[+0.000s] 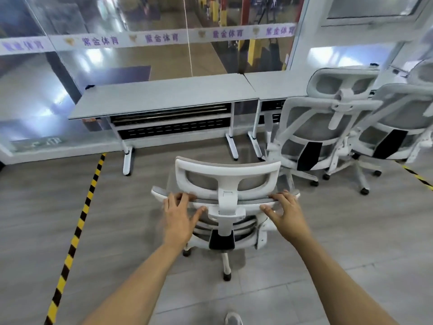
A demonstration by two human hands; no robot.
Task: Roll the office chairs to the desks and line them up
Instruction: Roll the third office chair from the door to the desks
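A white office chair [227, 177] with grey mesh stands right in front of me, its back toward me. My left hand [179, 214] grips the top rail of the backrest left of the headrest post. My right hand [284, 213] grips the same rail on the right side. The chair faces a grey desk [164, 97] with white legs, about a chair's length ahead. A second grey desk [276, 84] adjoins it on the right. Two more white mesh chairs [321, 127] [398, 123] stand side by side at that right desk.
A glass wall [140, 55] runs behind the desks. Yellow-and-black floor tape [79, 221] runs diagonally on the left, and another strip [419, 178] lies at the far right. Grey plank floor [351, 231] lies open around me. My shoe [233, 319] shows at the bottom edge.
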